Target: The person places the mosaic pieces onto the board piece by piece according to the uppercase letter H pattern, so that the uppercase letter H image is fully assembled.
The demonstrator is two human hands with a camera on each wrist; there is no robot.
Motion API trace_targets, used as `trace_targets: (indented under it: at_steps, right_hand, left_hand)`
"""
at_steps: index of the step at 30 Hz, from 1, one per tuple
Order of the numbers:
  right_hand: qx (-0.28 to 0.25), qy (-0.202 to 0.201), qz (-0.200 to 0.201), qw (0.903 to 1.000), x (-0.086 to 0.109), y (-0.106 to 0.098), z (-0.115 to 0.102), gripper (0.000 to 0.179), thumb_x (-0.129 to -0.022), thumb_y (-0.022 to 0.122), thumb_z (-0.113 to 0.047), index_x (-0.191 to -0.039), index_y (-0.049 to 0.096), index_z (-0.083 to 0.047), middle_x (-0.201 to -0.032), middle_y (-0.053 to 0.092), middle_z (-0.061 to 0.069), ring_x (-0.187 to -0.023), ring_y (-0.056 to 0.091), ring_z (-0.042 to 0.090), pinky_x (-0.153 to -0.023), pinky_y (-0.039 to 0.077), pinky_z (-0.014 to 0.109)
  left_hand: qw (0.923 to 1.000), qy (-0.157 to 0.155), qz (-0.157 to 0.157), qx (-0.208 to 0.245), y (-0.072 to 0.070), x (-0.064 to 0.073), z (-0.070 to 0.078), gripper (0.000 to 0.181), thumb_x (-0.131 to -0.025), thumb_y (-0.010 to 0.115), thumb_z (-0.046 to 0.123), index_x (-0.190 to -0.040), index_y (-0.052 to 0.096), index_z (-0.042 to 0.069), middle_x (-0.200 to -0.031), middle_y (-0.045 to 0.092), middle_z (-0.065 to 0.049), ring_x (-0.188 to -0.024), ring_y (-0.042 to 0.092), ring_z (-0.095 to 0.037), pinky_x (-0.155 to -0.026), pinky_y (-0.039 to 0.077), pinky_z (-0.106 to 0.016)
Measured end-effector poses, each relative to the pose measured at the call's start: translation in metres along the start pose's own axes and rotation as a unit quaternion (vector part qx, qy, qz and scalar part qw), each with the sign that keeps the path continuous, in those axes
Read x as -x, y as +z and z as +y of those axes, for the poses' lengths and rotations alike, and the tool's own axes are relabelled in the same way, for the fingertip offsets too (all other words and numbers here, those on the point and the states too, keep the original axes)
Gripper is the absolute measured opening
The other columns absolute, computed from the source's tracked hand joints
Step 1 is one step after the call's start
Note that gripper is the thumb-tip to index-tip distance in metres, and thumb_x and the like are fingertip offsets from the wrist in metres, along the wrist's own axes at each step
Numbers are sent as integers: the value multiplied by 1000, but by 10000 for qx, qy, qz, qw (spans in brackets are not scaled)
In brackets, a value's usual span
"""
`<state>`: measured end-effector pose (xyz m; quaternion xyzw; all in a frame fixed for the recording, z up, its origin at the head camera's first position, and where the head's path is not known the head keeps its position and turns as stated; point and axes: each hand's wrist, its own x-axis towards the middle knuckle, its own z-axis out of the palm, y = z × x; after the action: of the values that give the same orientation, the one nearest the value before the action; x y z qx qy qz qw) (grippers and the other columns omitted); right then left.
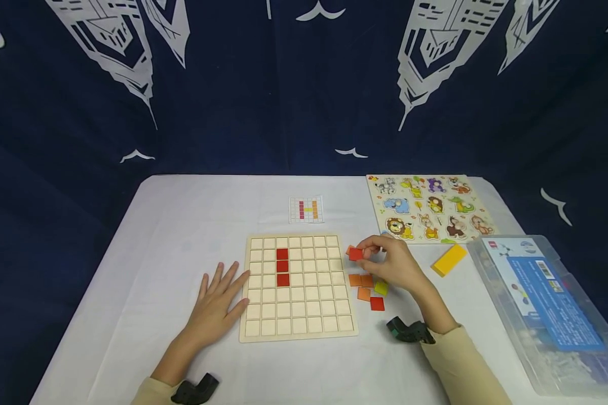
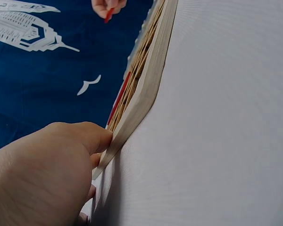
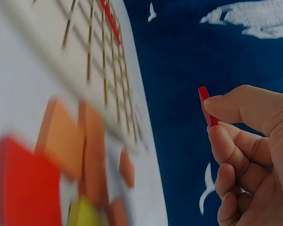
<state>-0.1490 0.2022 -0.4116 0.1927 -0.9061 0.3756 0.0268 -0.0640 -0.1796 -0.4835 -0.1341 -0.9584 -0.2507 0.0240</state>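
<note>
A red square tile (image 1: 356, 254) is pinched between the thumb and fingers of my right hand (image 1: 392, 265), just off the board's right edge. In the right wrist view the tile (image 3: 207, 106) is seen edge-on. My left hand (image 1: 211, 311) lies spread, its fingertips and thumb touching the left edge of the wooden grid board (image 1: 299, 338). Three red tiles (image 1: 282, 266) sit in one column of the board's upper left part. Beside the board lie several orange tiles (image 1: 363, 294), a yellow-green tile (image 1: 381, 288) and a loose red tile (image 1: 377, 304).
A small pattern card (image 1: 306, 219) lies behind the board. At the back right is an animal puzzle board (image 1: 425, 194). A yellow block (image 1: 448, 260) lies between it and a clear plastic case (image 1: 552, 298) on the right.
</note>
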Motion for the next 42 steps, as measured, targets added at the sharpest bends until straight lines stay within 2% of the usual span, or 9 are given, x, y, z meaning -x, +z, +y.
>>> trace_targets:
  at_steps: [5,10,16,21,25,32,36,42]
  right_hand:
    - [-214,-157,-235,9994,-8,21,-23,23,-75,80,-5,-96,72,-10,-76,62,-1,-81,55,27,-75,48,40]
    - [-343,-377,-539,9972,-12,56,-49,22,-75,82,-10,-94,72,-12,-74,61,-8,-80,54,17,-75,46,29]
    - [-12,-923,-888,9918,-11,97,-69,20,-74,82,-14,-90,70,-12,-70,60,-11,-75,47,7,-71,42,22]
    - [240,-1129,-1001,9883,-6,116,-72,17,-74,80,-12,-88,70,-12,-69,60,-7,-73,48,7,-69,41,21]
    - [354,-1138,-1021,9876,-4,122,-70,15,-75,80,-12,-87,70,-12,-70,60,-8,-73,49,6,-68,41,20]
    - [306,-1041,-1027,9888,-3,122,-70,17,-75,80,-12,-89,70,-10,-71,61,-8,-75,51,7,-69,43,21]
    - [288,-980,-1074,9890,-3,122,-71,18,-75,80,-13,-90,70,-11,-72,62,-7,-75,51,7,-69,42,21]
    - [-31,-878,-1227,9885,-1,108,-72,19,-77,81,-16,-92,70,-10,-74,62,-7,-72,52,8,-69,42,20]
  left_hand:
    - [10000,-6,-31,-1,0,0,-1,56,-97,57,33,-149,43,17,-160,27,-15,-150,9,-42,-116,0,-64]
    - [10000,-13,-43,10,0,0,-1,56,-97,57,34,-149,43,16,-160,27,-15,-150,9,-42,-116,0,-65]
    - [10000,-25,-63,8,1,0,-1,56,-97,57,34,-149,43,17,-160,27,-15,-150,8,-42,-116,-1,-65]
    - [10000,-18,-66,-6,-1,0,0,56,-97,57,34,-149,43,16,-160,27,-15,-150,9,-42,-116,0,-65]
    - [10000,4,-51,-33,-1,-1,1,56,-97,57,34,-149,44,16,-160,28,-15,-150,10,-42,-116,0,-65]
    - [9997,135,188,-43,0,0,2,55,-95,59,32,-146,47,14,-157,33,-18,-148,15,-46,-113,5,-67]
    - [9999,62,88,-30,-2,0,2,56,-96,58,33,-147,45,16,-159,30,-17,-149,12,-44,-115,3,-66]
    - [9998,106,144,-29,-1,0,2,56,-96,58,32,-147,46,15,-158,31,-18,-149,13,-44,-114,4,-66]
